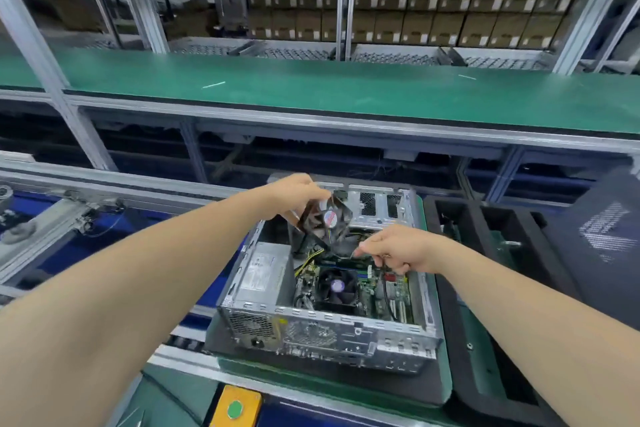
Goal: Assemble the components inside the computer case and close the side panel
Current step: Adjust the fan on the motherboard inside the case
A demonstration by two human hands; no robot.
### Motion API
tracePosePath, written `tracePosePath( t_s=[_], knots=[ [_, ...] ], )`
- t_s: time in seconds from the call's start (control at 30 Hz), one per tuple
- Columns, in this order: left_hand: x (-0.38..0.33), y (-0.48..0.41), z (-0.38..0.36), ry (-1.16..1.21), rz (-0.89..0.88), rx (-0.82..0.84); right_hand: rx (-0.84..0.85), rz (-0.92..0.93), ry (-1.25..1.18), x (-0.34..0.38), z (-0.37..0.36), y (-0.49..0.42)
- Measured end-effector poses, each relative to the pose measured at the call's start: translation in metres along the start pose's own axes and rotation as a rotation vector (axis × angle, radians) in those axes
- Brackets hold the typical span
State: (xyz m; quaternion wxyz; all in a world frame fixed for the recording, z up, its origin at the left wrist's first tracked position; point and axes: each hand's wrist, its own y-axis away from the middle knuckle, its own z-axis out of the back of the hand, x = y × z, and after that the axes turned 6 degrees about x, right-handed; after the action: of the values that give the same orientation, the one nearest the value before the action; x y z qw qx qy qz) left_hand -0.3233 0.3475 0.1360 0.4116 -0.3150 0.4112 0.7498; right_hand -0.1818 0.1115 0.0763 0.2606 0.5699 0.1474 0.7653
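Black fan tilted above open case.

1. Computer case: bare silver-grey metal; mesh-perforated rear grilles.
2. Loose fan: black frame and blades; round hub label in red, white and blue.
3. Cooler fan: black; purple hub label.
4. Motherboard: green.
5. Power supply: grey; white label.
6. Cable bundle: yellow and black.
7. Upper belt: green.
8. Foam tray: black.
9. Button box: yellow; green push-button.
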Motion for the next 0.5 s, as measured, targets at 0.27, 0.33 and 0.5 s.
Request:
tracePosePath(
  t_s=[0.27,0.33,0.5],
  knots=[
    [0.032,0.002,0.004,0.057,-0.029,0.399,0.006,-0.177,0.154,0.003,-0.029,0.017],
    [0.032,0.005,-0.001,0.126,-0.028,0.412,0.034,-0.221,0.129,0.008,-0.030,0.019],
    [0.034,0.009,-0.017,0.102,0.032,0.547,0.168,-0.296,0.208,0.017,-0.033,0.020]
  ],
)
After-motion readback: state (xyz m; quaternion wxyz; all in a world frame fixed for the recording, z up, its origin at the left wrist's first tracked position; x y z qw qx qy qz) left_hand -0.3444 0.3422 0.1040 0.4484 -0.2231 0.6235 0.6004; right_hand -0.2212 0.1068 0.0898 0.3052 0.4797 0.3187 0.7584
